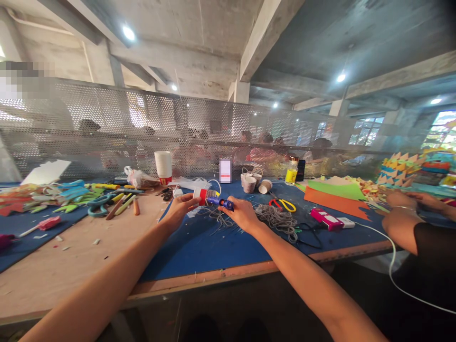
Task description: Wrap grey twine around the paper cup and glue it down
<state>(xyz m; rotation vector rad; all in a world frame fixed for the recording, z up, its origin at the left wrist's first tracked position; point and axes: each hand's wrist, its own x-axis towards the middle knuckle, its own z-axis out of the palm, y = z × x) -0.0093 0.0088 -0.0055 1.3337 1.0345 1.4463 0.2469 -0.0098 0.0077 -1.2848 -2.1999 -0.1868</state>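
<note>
- left hand (179, 209): fingers closed on near-left end of red-and-white paper cup (203, 196); rest juts right past fingertips
- right hand (244, 214): fingers wrapped round blue glue gun (215, 201), right beside cup; contact unclear
- gray cord pile (278, 219): right of cup
- cup stack (163, 165): behind-left of cup

No txt legible: upright rect. phone w/ white, red-striped screen (225, 170) & small clear-and-yellow bottle w/ gold cap (291, 175) too sm./blurry to read.
</note>
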